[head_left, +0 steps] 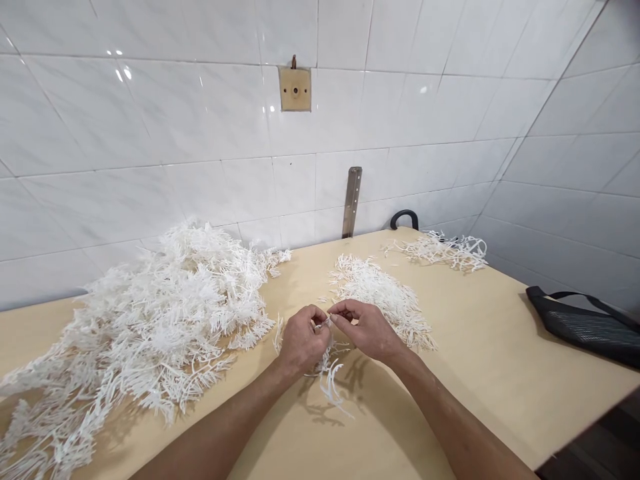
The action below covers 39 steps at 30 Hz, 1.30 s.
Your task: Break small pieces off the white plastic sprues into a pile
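Over the middle of the table, my left hand (304,339) is closed around a white branched plastic sprig (331,385), whose thin branches hang down below the fingers. My right hand (369,331) meets it fingertip to fingertip, thumb and forefinger pinched on a small end of the same sprig. Just beyond my right hand lies a heap of short loose white pieces (380,297). To the left spreads a large, tangled pile of white branched sprigs (170,320). The part of the sprig inside my left fist is hidden.
Thin white stems (445,252) lie at the table's back right, near a black curved handle (404,217). A black bag (585,323) rests at the right edge of the tan table (485,360). A metal strip (352,200) stands against the tiled wall.
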Each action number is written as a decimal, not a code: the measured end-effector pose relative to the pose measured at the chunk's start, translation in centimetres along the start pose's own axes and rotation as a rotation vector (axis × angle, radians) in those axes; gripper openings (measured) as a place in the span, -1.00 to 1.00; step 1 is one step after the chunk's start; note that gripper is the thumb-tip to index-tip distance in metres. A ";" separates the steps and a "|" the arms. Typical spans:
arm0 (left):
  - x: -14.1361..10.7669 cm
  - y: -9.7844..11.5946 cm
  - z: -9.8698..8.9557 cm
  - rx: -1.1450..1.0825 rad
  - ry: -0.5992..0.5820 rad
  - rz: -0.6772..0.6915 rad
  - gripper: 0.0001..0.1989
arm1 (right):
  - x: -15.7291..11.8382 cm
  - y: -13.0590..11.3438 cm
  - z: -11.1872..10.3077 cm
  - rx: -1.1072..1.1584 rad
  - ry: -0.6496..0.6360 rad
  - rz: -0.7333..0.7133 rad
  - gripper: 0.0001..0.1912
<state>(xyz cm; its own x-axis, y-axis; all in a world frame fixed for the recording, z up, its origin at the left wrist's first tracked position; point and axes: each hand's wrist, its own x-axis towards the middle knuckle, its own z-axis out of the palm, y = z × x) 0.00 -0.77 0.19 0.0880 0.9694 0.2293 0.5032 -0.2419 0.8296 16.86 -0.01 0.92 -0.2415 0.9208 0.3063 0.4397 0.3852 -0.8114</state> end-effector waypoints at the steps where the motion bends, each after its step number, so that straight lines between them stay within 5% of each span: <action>1: 0.0 0.0 0.0 0.035 0.013 0.021 -0.89 | 0.0 -0.1 -0.1 -0.009 0.009 -0.008 -0.80; 27: 0.7 0.2 -0.3 -0.224 -0.144 -0.200 -0.90 | 0.0 0.2 0.0 -0.067 0.015 0.036 -0.81; 39: 0.3 0.4 -0.1 -0.178 -0.048 -0.135 -0.91 | -0.2 0.2 -0.2 -0.009 -0.026 0.081 -0.80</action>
<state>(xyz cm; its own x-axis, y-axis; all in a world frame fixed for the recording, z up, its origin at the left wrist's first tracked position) 0.16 -0.62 0.68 0.0736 0.9933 0.0894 0.3543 -0.1098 0.9287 17.17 -0.08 0.85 -0.2270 0.9470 0.2273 0.4665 0.3106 -0.8282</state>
